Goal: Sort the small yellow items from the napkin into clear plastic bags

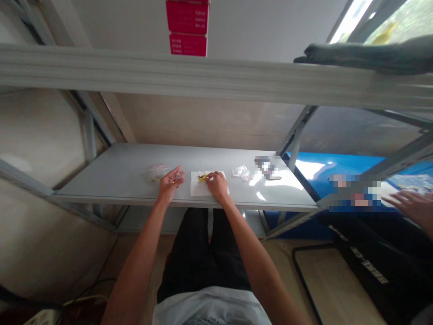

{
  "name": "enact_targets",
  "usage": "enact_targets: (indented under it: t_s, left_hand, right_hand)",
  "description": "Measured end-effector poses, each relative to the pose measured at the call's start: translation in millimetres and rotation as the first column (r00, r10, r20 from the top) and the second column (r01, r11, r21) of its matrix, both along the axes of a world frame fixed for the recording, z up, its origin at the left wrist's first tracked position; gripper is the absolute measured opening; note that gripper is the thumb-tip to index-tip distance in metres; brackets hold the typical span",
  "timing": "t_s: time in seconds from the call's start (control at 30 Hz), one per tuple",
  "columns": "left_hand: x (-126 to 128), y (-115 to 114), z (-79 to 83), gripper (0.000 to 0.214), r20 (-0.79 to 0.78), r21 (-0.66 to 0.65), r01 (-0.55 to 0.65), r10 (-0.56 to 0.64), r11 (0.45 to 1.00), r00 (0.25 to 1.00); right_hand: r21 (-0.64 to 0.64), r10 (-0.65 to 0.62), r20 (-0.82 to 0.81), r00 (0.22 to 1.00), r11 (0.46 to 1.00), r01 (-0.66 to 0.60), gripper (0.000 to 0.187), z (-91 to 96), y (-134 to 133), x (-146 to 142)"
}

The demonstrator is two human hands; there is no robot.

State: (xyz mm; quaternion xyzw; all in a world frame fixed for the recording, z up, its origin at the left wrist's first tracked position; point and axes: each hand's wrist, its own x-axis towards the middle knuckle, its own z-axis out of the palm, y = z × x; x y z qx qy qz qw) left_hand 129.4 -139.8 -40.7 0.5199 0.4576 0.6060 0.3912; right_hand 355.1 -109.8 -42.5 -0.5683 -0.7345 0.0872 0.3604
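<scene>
White sheet (196,189), maybe paper, under right hand (217,185), left hand (172,180) lifted, open

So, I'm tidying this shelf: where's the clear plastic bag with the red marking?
In the head view, the bag lies on the grey metal shelf, just left of the person's left hand and the white sheet.

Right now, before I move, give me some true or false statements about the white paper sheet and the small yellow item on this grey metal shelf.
The small yellow item is in the left hand. False: it lies on the white paper sheet, beside the right hand.
A clear plastic bag lies to the right of the sheet. True.
The sheet lies on a blue board. False: it lies on the grey metal shelf.
Another person's hand shows at the far right. True.
</scene>
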Motion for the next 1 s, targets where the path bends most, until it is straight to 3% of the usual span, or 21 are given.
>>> enact_targets:
  t_s: [0.07,0.13,0.37,0.53,0.67,0.77,1.0]
  left_hand:
    - [-1.4,0.8,-1.4,0.082,0.065,0.004,-0.005,0.005,1.0,0.998]
    - [-1.1,0.9,-2.9,0.081,0.024,-0.001,0.008,-0.008,1.0,1.0]
    - [6.3,-2.4,-1.3,0.068,-0.389,0.074,0.026,0.005,0.997,0.921]
    - [10.7,-3.6,4.5,0.06,-0.523,0.135,0.109,-0.023,0.985,0.852]
    - [17.6,1.5,5.8,0.055,-0.609,0.174,0.137,-0.002,0.975,0.793]
    - [28.3,6.6,4.8,0.055,-0.652,0.195,0.171,-0.003,0.966,0.758]
    - [42.1,6.1,3.3,0.056,-0.591,0.235,0.179,-0.005,0.955,0.807]
  right_hand:
    - [0.004,-0.011,0.016,1.0,1.0,0.011,0.015,-3.4,0.1,-0.4]
    - [0.007,-0.007,0.036,0.999,1.0,0.007,0.018,-6.1,-1.1,1.0]
    - [0.079,0.022,0.097,0.995,0.996,-0.03,0.021,-10.7,-1.0,3.1]
    - [0.051,0.044,0.129,0.991,0.997,-0.051,0.015,-9.8,-1.3,0.7]
    - [0.066,0.083,0.023,0.996,0.994,-0.084,0.019,-5.1,-3.7,2.2]
    - [0.074,0.194,-0.125,0.973,0.98,-0.186,0.018,0.8,-7.4,4.5]
    - [0.082,0.419,-0.253,0.872,0.907,-0.412,0.02,7.4,-11.3,6.8]
